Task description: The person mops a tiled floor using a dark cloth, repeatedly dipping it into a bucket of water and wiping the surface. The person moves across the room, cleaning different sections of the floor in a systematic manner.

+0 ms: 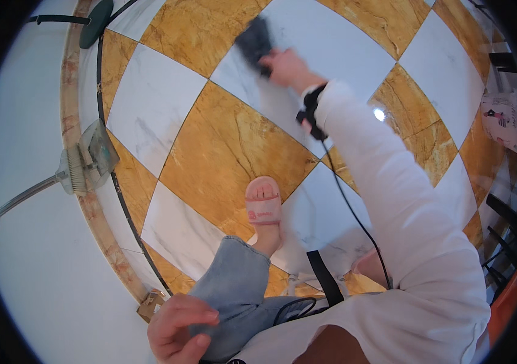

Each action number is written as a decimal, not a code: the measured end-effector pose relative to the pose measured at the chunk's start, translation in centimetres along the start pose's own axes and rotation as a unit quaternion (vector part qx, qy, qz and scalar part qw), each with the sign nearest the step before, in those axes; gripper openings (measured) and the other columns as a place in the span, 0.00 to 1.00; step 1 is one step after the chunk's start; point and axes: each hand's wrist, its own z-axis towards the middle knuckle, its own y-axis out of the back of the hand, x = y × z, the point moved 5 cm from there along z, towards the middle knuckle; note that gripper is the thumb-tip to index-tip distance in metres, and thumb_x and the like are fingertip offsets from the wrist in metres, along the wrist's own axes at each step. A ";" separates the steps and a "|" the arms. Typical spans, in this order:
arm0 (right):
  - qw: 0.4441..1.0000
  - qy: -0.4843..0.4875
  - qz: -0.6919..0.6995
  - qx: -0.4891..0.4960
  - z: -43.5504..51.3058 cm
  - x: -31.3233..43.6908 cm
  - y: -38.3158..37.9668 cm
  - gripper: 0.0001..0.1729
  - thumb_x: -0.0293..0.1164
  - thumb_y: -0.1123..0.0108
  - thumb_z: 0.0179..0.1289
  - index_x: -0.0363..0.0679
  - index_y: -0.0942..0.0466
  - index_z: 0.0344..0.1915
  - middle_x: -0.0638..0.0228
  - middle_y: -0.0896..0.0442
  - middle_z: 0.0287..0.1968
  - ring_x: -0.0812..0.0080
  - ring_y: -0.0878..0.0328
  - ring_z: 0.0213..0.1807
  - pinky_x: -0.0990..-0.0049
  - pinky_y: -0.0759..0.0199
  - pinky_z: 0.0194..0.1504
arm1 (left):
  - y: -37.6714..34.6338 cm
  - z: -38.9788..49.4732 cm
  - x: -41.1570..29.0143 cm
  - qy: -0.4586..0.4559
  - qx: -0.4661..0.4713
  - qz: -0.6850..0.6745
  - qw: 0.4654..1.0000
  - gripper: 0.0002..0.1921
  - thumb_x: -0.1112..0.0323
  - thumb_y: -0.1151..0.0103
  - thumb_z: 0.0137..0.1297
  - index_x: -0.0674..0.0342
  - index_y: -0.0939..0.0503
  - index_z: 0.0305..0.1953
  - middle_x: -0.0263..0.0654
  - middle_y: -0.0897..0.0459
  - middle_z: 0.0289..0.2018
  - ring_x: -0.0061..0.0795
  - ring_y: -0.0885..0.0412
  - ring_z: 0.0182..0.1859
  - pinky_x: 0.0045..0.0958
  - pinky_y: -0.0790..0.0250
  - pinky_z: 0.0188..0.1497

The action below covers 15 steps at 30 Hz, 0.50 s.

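Observation:
My right hand (285,68) reaches out over the checkered tile floor (240,150) and grips a dark, blurred object (254,43), perhaps a shoe or a cloth; which one I cannot tell. A black strap with a small device (313,113) sits around that wrist, and its cable runs back along the white sleeve. At the lower left, my left hand (183,327) is raised beside the jeans, its fingers curled and apart, with nothing in it. A foot in a pink slipper (264,204) stands on the floor between both hands.
Along the left wall, a broom (74,170) and a clear dustpan (99,152) stand by the marble skirting. Above them is a round dark green base (96,25). A small cardboard box (150,305) lies below. On the right stand a patterned bin (502,120) and black furniture legs (506,211).

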 end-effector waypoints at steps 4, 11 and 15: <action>0.982 0.183 0.037 0.026 -12.1 4.7 -1.9 0.33 0.33 0.29 0.47 0.60 0.21 0.58 0.66 0.26 0.64 0.49 0.27 0.57 0.56 0.22 0.53 | 0.0 -0.3 -0.6 -0.051 0.035 -0.001 0.998 0.16 0.64 0.41 0.66 0.72 0.20 0.48 0.46 0.20 0.40 0.36 0.24 0.43 0.33 0.34 0.50; 0.993 -0.010 0.030 -0.117 -38.6 -13.9 1.1 0.30 0.26 0.35 0.42 0.47 0.17 0.52 0.51 0.25 0.65 0.44 0.26 0.62 0.55 0.30 0.63 | -0.5 -2.5 0.4 -0.085 0.082 -0.003 0.993 0.16 0.64 0.41 0.67 0.73 0.20 0.46 0.47 0.20 0.39 0.36 0.24 0.42 0.33 0.33 0.49; 0.855 -0.465 0.005 -0.229 -53.2 -26.1 0.5 0.35 0.37 0.35 0.54 0.55 0.24 0.65 0.50 0.21 0.59 0.44 0.25 0.61 0.55 0.31 0.64 | -0.8 -4.2 1.4 -0.138 0.080 -0.005 0.987 0.17 0.63 0.41 0.67 0.75 0.20 0.46 0.48 0.19 0.37 0.37 0.23 0.40 0.34 0.32 0.46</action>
